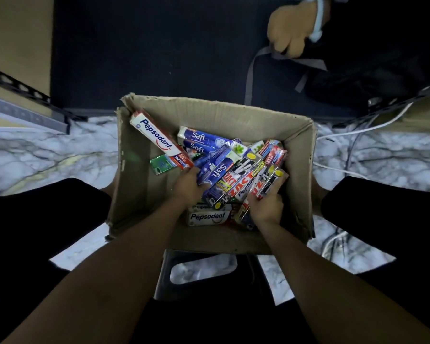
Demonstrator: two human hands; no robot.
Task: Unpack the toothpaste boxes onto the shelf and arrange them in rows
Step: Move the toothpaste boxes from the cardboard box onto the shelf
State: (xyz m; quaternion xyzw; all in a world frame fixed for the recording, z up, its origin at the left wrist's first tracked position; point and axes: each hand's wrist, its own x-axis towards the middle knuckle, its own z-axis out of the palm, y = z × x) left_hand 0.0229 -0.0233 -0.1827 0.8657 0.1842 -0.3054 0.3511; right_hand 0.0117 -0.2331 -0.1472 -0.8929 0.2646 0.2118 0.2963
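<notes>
Sitting in the right half of the cardboard box (pixel 209 112), the toothpaste boxes (pixel 236 180) are one messy heap. Left hand (pixel 188 186) has its grip curled onto a blue Safi box (pixel 215 171) on the heap's left side, right hand (pixel 267 207) is wrapped round a black Zact box (pixel 271 183) on its right. A long Pepsodent box (pixel 157 139) leans in the far left corner. A second Pepsodent box (pixel 206 216) by the near edge is half buried, and I can't tell how many packs each hand really has.
</notes>
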